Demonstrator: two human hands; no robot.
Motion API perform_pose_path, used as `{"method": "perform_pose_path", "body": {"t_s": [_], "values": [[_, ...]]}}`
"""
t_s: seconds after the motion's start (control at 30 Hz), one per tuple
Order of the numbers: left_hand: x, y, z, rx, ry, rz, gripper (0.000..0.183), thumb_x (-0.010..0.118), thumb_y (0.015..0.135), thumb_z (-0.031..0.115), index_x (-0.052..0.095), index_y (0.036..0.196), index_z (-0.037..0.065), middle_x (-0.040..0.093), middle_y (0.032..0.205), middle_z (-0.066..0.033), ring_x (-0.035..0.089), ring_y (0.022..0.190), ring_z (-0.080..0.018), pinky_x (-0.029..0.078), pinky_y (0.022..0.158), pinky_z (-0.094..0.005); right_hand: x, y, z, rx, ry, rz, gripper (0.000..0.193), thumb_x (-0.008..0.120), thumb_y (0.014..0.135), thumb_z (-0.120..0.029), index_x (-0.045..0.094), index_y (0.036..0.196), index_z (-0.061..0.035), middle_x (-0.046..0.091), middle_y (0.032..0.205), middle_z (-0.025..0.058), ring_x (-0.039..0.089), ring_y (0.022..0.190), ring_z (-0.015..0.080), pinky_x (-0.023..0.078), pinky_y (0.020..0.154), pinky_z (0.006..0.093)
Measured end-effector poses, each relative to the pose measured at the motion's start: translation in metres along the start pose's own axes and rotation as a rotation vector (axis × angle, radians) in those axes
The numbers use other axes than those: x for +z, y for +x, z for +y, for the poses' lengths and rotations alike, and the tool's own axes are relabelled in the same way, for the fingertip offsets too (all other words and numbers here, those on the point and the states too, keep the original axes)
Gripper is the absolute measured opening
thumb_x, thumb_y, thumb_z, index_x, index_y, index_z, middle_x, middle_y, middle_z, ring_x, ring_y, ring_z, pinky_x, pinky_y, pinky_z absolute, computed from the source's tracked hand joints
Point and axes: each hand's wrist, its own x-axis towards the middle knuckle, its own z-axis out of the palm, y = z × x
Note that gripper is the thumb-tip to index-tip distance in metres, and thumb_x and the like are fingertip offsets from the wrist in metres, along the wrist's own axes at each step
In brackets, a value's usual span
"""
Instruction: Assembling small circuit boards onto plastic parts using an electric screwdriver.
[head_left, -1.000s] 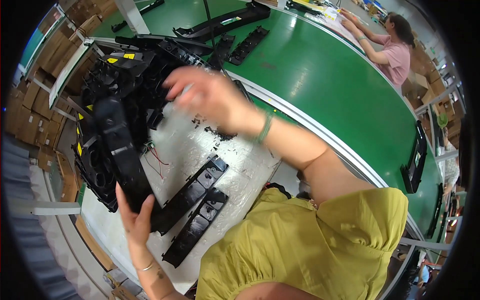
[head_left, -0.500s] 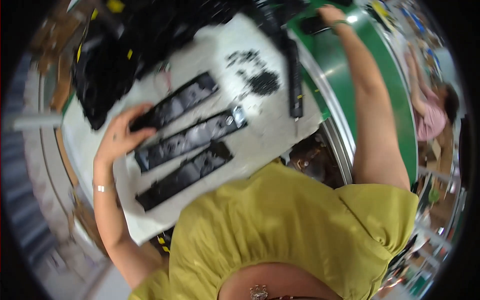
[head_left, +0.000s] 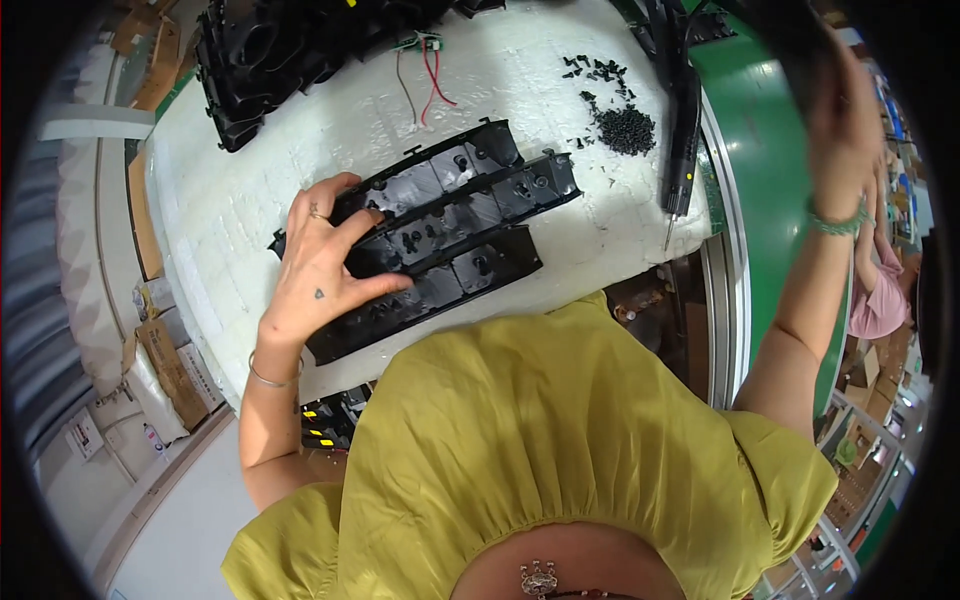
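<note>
Three long black plastic housings point(head_left: 480, 200) lie side by side on the white foam-covered table, close against each other. My left hand point(head_left: 315, 260) rests across their left ends, fingers spread and thumb on the nearest one. Out to the far right, my right hand point(head_left: 843, 140) is raised over the green conveyor with a dark, blurred plastic part point(head_left: 790, 45) in it. That part's exact shape cannot be made out, and it hides some of the fingers. Right of the housings lies a pile of small black screws point(head_left: 627, 130), with more scattered behind it.
A black electric screwdriver point(head_left: 682, 140) hangs at the table's right side, bit downward. Behind the housings sits a small circuit board point(head_left: 420, 42) with red and dark wires. A heap of black plastic parts point(head_left: 290, 60) fills the far left. Another person point(head_left: 880, 300) sits beyond the green conveyor point(head_left: 745, 100).
The three housings, spread apart before, now lie together, with my left hand farther across them. My right hand has lifted the dark part off the conveyor and moved right.
</note>
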Motion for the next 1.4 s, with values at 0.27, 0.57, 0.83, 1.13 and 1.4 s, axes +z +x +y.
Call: {"method": "perform_pose_path", "body": {"t_s": [0.27, 0.57, 0.83, 1.13, 1.4], "values": [[0.001, -0.024, 0.021, 0.006, 0.02, 0.032, 0.07, 0.084, 0.054, 0.033, 0.058, 0.11, 0.002, 0.039, 0.134, -0.0214, 0.035, 0.124, -0.0412, 0.024, 0.107, -0.0548, 0.11, 0.057, -0.242, -0.267, 0.657, -0.375, 0.033, 0.059, 0.078, -0.009, 0.058, 0.111, -0.0143, 0.059, 0.089, 0.0088, 0.064, 0.076, 0.0282, 0.052, 0.059, 0.0366], [-0.014, -0.058, 0.001, -0.143, 0.059, 0.222, 0.066, 0.081, 0.065, 0.028, 0.053, 0.118, 0.001, 0.032, 0.14, -0.0201, 0.027, 0.129, -0.0413, 0.027, 0.104, -0.0494, 0.113, 0.051, -0.214, 0.113, 0.769, -0.126, 0.019, 0.062, 0.083, -0.025, 0.064, 0.093, -0.009, 0.06, 0.083, 0.007, 0.061, 0.08, 0.0241, 0.051, 0.066, 0.0371], [-0.029, 0.073, 0.025, 0.038, -0.548, 0.112, 0.05, 0.074, 0.073, 0.011, 0.057, 0.118, 0.001, 0.056, 0.123, -0.0145, 0.053, 0.114, -0.0278, 0.043, 0.096, -0.0382, 0.131, -0.084, 0.063, 1.346, 0.041, -0.38, 0.043, 0.049, 0.088, -0.039, 0.053, 0.124, -0.0154, 0.067, 0.101, 0.0169, 0.066, 0.087, 0.0347, 0.05, 0.085, 0.046], [0.061, 0.341, 0.09, -0.375, -1.258, -0.009, 0.082, 0.069, 0.082, 0.042, 0.032, 0.14, -0.002, 0.037, 0.141, -0.0129, 0.034, 0.13, -0.0258, 0.03, 0.107, -0.0413, 0.181, -0.077, 0.048, 1.377, 0.168, -0.792, 0.065, 0.062, 0.079, -0.052, 0.044, 0.13, -0.0158, 0.059, 0.121, 0.0189, 0.054, 0.117, 0.0348, 0.046, 0.094, 0.0439], [0.106, 0.402, 0.098, -0.375, -1.028, 0.308, 0.024, 0.062, 0.083, 0.012, 0.057, 0.104, 0.002, 0.064, 0.099, -0.0089, 0.059, 0.094, -0.0206, 0.047, 0.08, -0.0371, 0.187, -0.131, 0.065, 1.716, 0.124, -0.233, 0.064, 0.067, 0.072, -0.021, 0.039, 0.129, -0.011, 0.064, 0.105, 0.0232, 0.062, 0.1, 0.0387, 0.049, 0.088, 0.0457]]}}
